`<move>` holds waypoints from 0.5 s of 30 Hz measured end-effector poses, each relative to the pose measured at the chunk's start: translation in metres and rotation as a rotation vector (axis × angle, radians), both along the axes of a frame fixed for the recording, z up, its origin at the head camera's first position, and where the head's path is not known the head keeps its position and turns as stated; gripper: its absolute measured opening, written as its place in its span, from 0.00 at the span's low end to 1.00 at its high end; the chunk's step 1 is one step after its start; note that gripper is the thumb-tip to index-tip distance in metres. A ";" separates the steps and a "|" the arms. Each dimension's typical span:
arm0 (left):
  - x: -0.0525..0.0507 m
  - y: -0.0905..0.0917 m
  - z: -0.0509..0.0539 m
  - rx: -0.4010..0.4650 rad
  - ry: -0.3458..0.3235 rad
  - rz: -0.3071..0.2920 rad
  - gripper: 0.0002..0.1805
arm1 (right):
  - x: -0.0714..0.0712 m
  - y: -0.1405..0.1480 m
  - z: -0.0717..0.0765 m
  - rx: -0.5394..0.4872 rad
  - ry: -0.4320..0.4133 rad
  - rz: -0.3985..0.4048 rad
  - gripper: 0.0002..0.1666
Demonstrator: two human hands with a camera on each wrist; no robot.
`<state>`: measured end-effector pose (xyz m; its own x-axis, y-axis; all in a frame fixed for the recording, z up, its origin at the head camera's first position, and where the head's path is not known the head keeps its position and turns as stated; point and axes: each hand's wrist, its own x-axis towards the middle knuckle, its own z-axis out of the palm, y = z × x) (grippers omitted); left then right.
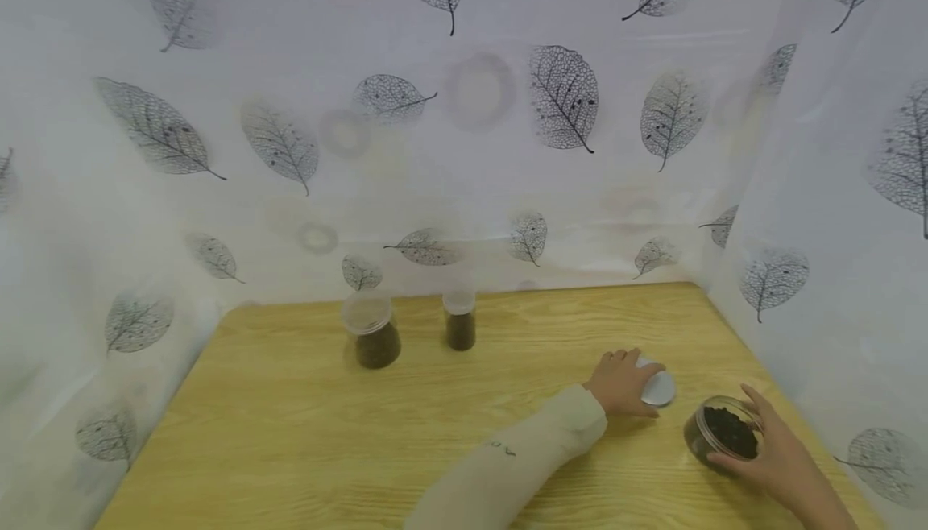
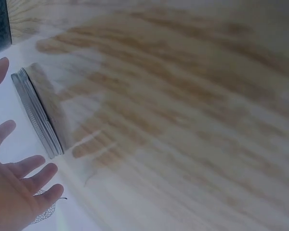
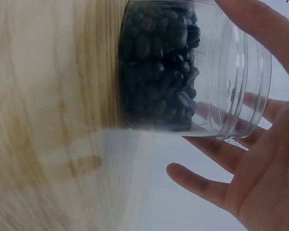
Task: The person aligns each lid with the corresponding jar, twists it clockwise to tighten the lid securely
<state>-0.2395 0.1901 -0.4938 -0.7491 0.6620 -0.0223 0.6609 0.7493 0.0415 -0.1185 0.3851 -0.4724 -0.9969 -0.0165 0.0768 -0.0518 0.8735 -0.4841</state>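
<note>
In the head view, a clear round jar [image 1: 702, 438] without a lid stands at the table's right side, partly filled with black beans [image 3: 159, 67]. My right hand [image 1: 779, 453] holds this jar near its rim, thumb on one side and fingers on the other; one finger sticks out away from the glass. To the left of the jar, a silver screw lid [image 1: 658, 389] lies on the table. Beside and partly over it is my left hand [image 1: 622, 385], its fingers spread. The left wrist view shows a gap between these fingers and the lid's ridged edge [image 2: 41, 113].
Towards the back of the wooden table [image 1: 290, 433] stand a wide lidded jar [image 1: 377, 345] and a narrower lidded jar [image 1: 460, 329], both with dark contents. White sheeting [image 1: 478, 192] printed with leaves hangs behind the table and along both sides.
</note>
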 end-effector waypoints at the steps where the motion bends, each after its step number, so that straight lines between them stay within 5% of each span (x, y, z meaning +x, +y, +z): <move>1: -0.001 0.000 -0.001 -0.004 -0.002 0.006 0.42 | 0.000 0.000 -0.001 -0.003 -0.017 -0.007 0.75; 11: -0.002 0.005 -0.006 -0.024 -0.002 0.044 0.44 | 0.009 0.008 -0.013 -0.091 -0.031 -0.060 0.76; 15: -0.003 0.008 -0.008 -0.018 -0.003 0.051 0.44 | 0.009 0.014 -0.016 -0.108 -0.118 -0.064 0.74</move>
<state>-0.2422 0.1977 -0.5013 -0.7816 0.6227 -0.0358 0.6220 0.7825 0.0293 -0.1099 0.3995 -0.4884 -0.9979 0.0496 -0.0425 0.0650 0.8160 -0.5744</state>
